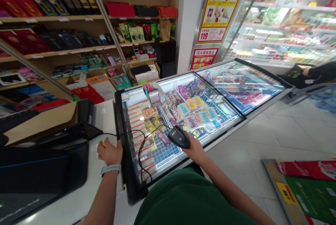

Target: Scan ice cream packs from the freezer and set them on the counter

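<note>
A: Scanner [179,136] first. Where is it sitting?

B: The right hand [194,148] is gripping it, fingers closed around the handle, holding it just above the glass lid of the freezer [123,169]. Its black cable [141,155] is trailing in loops across the glass toward the counter.

A: And the left hand [110,152]?

B: It is resting on the white counter [78,197], curled over a small pale item [99,145] with a bit of yellow showing. The fingers are closing around it, but most of the item is hidden, so I cannot tell what it is. A watch band [110,169] is circling the wrist.

A: Is the scanner pointing at that item?

B: No. Its head is facing away, over the freezer, and the 2 hands are sitting well apart. Judging by that, the scanning of this item is not yet done; picking up both things looks finished, bringing them together is left.

A: What else is lying around?

B: A dark screen [68,134] is standing to the left, just beside the hand. Packets of frozen treats [194,111] are showing under the glass. Shelves [52,18] of boxed goods are running behind, and another person's dark sleeve [321,71] is reaching in at the far right.
</note>
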Tool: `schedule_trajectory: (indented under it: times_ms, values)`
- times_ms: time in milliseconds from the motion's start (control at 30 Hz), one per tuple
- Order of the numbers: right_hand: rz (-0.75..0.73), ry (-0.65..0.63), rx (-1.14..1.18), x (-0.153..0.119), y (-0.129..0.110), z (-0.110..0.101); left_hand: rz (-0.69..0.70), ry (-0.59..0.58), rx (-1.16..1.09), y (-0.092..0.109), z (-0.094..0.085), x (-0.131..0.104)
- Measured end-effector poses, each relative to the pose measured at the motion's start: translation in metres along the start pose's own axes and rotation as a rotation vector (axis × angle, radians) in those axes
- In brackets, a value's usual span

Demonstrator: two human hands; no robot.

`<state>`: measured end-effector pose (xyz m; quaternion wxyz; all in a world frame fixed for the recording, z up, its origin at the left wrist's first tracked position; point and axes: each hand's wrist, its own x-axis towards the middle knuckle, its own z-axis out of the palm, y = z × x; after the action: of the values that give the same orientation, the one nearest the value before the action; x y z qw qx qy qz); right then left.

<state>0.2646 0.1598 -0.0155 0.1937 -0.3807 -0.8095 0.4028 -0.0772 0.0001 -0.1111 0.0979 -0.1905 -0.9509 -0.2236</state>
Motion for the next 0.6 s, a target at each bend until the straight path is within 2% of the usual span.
schedule_trajectory:
  times_ms: [167,333,600]
  values:
    - [-0.004,0.019,0.021,-0.001,-0.002,-0.001,0.132,-0.062,-0.026,0.03,0.004,-0.002]
    - [-0.016,0.037,0.027,-0.001,-0.001,0.0,0.294,-0.155,-0.107,0.069,0.014,-0.013]
    - [-0.008,0.051,0.036,-0.001,-0.001,0.0,0.709,-0.334,-0.293,0.147,0.043,-0.053]
